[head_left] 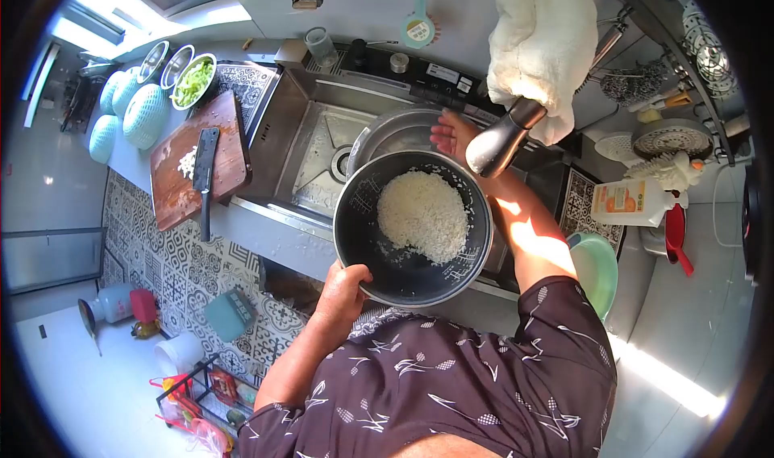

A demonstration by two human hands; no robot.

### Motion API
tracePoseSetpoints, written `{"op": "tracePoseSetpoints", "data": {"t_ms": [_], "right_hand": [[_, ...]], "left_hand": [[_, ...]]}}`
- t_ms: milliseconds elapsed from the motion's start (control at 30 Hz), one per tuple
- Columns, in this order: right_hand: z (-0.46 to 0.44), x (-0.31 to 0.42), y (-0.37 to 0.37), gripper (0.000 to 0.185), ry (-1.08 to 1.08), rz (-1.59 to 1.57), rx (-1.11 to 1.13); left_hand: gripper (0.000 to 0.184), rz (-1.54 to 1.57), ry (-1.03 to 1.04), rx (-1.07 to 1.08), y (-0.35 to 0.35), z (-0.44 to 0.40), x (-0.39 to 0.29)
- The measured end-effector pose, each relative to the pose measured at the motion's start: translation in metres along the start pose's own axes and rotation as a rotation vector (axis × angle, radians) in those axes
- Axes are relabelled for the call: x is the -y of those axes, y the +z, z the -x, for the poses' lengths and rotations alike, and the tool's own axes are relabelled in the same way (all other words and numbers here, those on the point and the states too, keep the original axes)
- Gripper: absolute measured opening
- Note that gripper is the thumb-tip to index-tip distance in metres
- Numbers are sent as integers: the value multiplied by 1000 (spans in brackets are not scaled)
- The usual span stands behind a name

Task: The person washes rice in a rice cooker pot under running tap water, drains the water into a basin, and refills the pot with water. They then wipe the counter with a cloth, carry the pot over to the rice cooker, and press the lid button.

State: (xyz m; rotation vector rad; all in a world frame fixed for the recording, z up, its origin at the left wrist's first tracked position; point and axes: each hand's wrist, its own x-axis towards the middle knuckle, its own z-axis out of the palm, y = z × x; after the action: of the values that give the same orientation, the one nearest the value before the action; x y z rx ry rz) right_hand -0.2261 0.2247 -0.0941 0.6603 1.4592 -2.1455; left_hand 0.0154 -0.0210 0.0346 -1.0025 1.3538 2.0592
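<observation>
While the left hand (342,297) clamps one pot (355,224) of rice (423,214), the right hand (454,134) hangs uncurled near one basin (391,133).

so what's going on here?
The person's left hand grips the rim of a dark pot holding white rice, in front of a sink. The right hand is open beyond the pot, beside the faucet and near a metal bowl in the sink; I can't tell whether it touches the bowl. A knife lies on a cutting board off to the left.
</observation>
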Motion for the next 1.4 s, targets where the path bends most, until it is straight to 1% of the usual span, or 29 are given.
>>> {"op": "tracePoseSetpoints", "data": {"t_ms": [33,100,167,233,300,333,400,500,533,567,600,633,667,700,767,800,867,1033,1100,1167,1233,1400], "right_hand": [[-10,0,-1,40,12,-2,4],[-24,0,1,41,-41,-51,34],[-29,1,0,39,-58,-37,33],[-27,4,1,36,-81,61,-4],[-25,3,2,36,-74,59,16],[-28,-2,-2,36,-38,31,43],[-33,-5,-6,38,28,-4,98],[-39,-8,-16,37,51,-81,154],[-39,-8,-24,33,70,-38,143],[-42,-12,-41,26,129,-181,284],[-46,-23,-64,32,19,-178,326],[-30,-20,-64,38,-94,-175,369],[-10,-20,-65,26,-153,-352,474],[3,-25,-68,26,-161,-349,475],[20,-37,-80,35,-99,-374,-58],[47,-39,-76,35,-101,-374,-61],[116,-36,-53,41,-86,-207,-171],[160,-54,-39,45,-110,-205,-185],[167,-65,-40,46,-178,-332,-2],[172,-68,-34,44,-184,-326,-18],[171,-73,-33,46,-257,-201,-137],[176,-76,-29,44,-259,-201,-147]], "left_hand": [[25,1,-6,-11,4,1,-2],[25,21,-6,-24,9,2,-4],[25,4,-12,-43,12,2,-7],[25,-20,-23,-52,14,-1,-7],[26,-45,3,-49,15,-4,-5],[27,-67,40,-38,19,-2,-8],[27,-56,10,-59,22,-6,-8],[29,-44,3,-81,26,-10,-5],[29,5,30,-57,29,-10,-5],[30,56,57,-31,31,-10,-3],[30,67,54,-41,28,-16,4],[30,69,51,-36,28,-17,8],[30,64,58,-38,29,-17,10],[31,58,69,-39,29,-18,12],[30,44,74,-8,26,-22,17],[31,67,67,13,27,-20,17],[32,90,56,26,26,-13,20],[41,21,76,-12,29,-10,22],[42,24,59,9,25,-17,27],[43,26,42,27,22,-21,31],[44,18,31,20,21,-22,32],[45,-7,33,13,20,-21,33]]}}
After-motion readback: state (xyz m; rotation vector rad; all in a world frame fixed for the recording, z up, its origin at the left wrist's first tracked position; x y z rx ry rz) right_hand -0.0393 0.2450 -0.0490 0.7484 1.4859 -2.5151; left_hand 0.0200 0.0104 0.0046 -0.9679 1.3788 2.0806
